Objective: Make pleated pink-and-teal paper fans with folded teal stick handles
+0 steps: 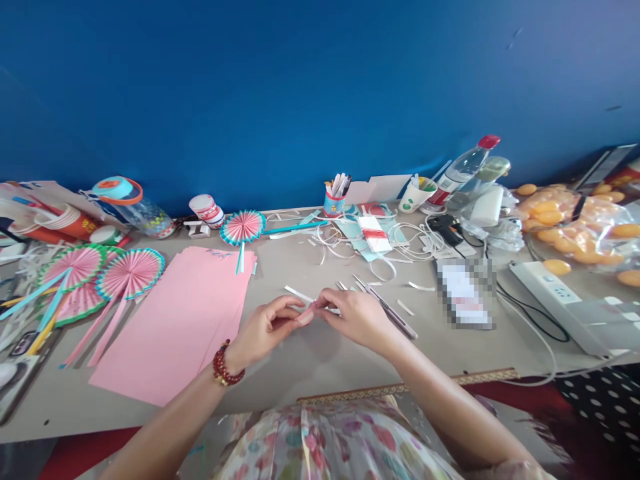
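Pink paper, a small strip (305,316), is pinched between thumb and fingers of the left grip (270,327); the right grip (357,317) pinches its far end, just above the table (310,363). Beaded, a red bracelet (219,367) circles the wrist behind the left grip. Left of that grip lies a stack of pink sheets (175,327), a fan (243,229) overlapping its far edge and another fan (131,273) farther left. Just right of the right grip lie metal tools (387,307); well right, a phone (465,293), then a socket (555,303). Beyond both grips stands a pen cup (334,205), and farther right a bottle (463,172).
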